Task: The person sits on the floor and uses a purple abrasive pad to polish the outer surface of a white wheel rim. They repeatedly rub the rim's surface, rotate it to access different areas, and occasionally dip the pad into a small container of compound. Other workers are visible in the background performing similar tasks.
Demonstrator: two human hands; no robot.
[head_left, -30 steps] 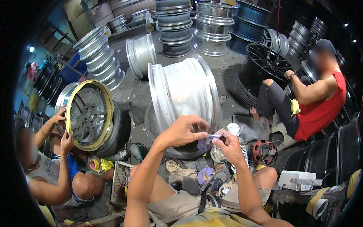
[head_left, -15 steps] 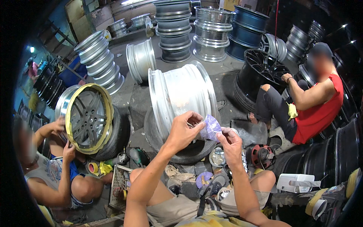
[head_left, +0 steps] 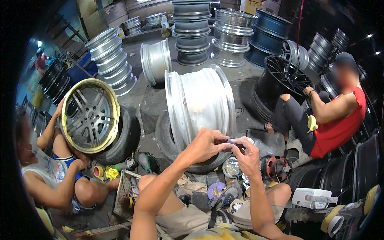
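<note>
Both hands meet in front of a large silver wheel barrel (head_left: 200, 102), which rests on a black tyre (head_left: 163, 138). My left hand (head_left: 205, 146) and my right hand (head_left: 245, 152) are closed, fingertips together, on a small folded piece of purple sandpaper (head_left: 230, 140). Only a sliver of it shows; the fingers cover the rest. Neither hand touches the barrel, whose lower edge lies just beyond them. On the ground below, between my feet, lies a round purple sanding disc (head_left: 216, 190).
At left a person holds a yellow-taped wheel (head_left: 91, 116); at right another in red works on a black wheel (head_left: 286, 76). Stacked rims (head_left: 192, 32) stand behind. A green power tool (head_left: 148, 162), metal bowl (head_left: 232, 166), red round tool (head_left: 276, 169) and white container (head_left: 312, 198) surround me.
The purple sandpaper, fanned out between my hands before, is now folded small and mostly covered by my fingers. My hands have drawn together. The person at left has turned the taped wheel to face me more.
</note>
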